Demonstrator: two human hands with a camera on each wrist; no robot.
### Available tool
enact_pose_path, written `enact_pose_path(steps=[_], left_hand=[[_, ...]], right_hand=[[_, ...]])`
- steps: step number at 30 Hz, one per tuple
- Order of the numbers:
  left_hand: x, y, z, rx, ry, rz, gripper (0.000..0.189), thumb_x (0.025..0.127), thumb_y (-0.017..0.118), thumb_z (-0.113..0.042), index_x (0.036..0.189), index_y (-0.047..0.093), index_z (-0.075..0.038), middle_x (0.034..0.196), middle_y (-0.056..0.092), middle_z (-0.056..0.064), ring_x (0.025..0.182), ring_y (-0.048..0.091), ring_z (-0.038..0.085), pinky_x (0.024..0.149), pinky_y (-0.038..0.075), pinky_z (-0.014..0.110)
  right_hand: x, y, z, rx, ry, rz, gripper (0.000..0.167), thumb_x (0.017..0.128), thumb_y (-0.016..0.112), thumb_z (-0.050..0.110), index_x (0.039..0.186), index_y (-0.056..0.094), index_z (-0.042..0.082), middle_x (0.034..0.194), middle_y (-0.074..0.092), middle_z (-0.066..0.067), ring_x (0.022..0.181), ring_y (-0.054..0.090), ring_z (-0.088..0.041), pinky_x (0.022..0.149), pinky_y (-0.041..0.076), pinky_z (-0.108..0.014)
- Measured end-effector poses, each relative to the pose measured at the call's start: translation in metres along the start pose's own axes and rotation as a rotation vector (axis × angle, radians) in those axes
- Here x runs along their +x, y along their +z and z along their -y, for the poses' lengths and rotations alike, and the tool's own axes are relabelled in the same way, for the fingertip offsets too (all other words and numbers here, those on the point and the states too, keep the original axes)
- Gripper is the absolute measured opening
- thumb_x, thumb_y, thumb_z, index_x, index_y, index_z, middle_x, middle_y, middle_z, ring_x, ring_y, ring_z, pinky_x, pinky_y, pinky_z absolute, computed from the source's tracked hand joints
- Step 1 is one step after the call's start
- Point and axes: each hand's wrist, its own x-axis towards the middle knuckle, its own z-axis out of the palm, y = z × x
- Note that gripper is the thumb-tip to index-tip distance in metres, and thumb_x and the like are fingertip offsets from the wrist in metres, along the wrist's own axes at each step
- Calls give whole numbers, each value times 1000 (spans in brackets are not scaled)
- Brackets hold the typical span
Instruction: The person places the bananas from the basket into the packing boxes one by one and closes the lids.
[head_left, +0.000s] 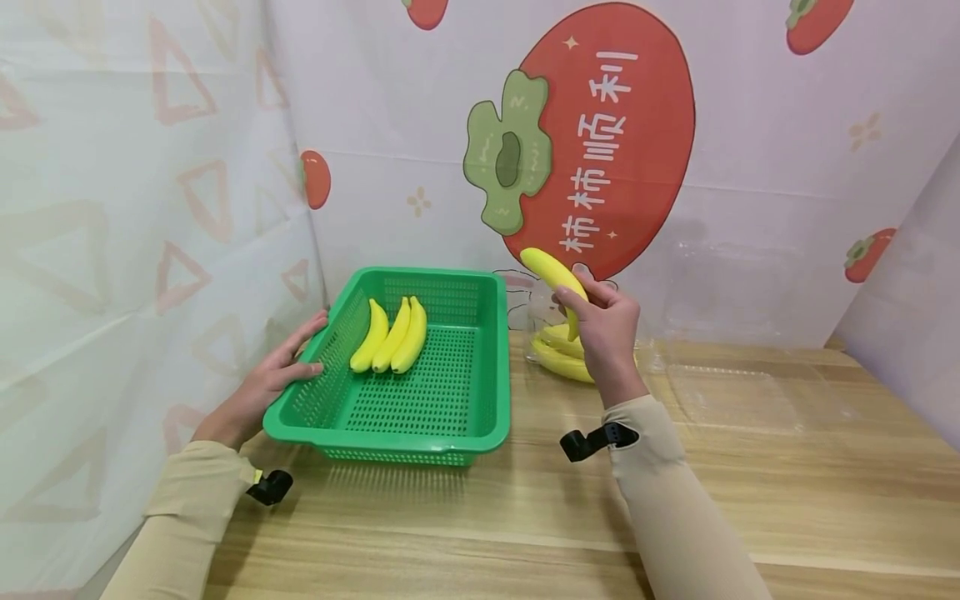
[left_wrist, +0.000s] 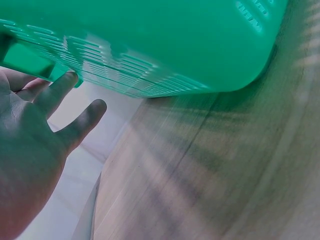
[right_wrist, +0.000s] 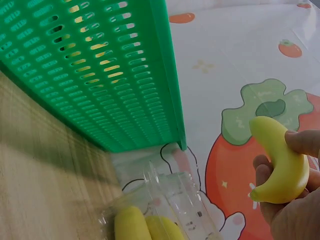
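Observation:
My right hand [head_left: 609, 329] pinches a yellow banana [head_left: 553, 273] between thumb and fingers, raised over the table to the right of the green basket [head_left: 495, 417]. In the right wrist view the held banana [right_wrist: 282, 162] curves out from the fingers. At the basket's left side my left hand [head_left: 273, 379] holds the rim, its thumb over the edge and its fingers along the outside. Inside the basket, several bananas [head_left: 408, 337] lie side by side toward the back left. More bananas [head_left: 558, 354] sit in a clear plastic container [right_wrist: 192, 200] behind and below my right hand.
The clear container's open lid [head_left: 735, 396] lies on the wooden table [head_left: 525, 533] at the right. A white printed cloth [head_left: 420, 108] hangs behind the table and along the left side. Black wrist cameras [head_left: 577, 446] are strapped to both wrists.

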Motion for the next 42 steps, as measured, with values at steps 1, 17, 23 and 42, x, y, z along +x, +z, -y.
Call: enact_pose_path(steps=[1,17,23,42], left_hand=[[0,0,0,3,-2,-3,77,110,50,-10,173,8,-20,181,-11,2,104,71,6,81,64,27],[-2,-2,-1,-41,35,16,76,110,48,-7,173,8,-18,181,-11,-5,112,68,3,82,63,26],[1,0,0,-15,29,7,75,111,48,-8,173,8,-18,181,-12,-2,120,63,0,85,63,25],[1,-3,5,-12,28,6,76,110,49,-8,173,8,-19,181,-12,-1,119,64,1,86,62,24]], right_hand=[[0,-1,0,-3,-1,3,47,96,81,20,141,70,15,123,64,0,93,78,-11,89,61,-22],[2,-6,-3,-139,-8,20,47,95,82,23,139,72,14,115,66,2,91,74,-12,72,56,-19],[3,-11,-3,-194,-5,31,50,96,81,22,142,69,10,116,64,2,97,73,-17,77,58,-17],[6,-26,0,-276,12,15,48,95,82,32,139,73,17,122,69,-5,95,69,-17,64,52,-23]])
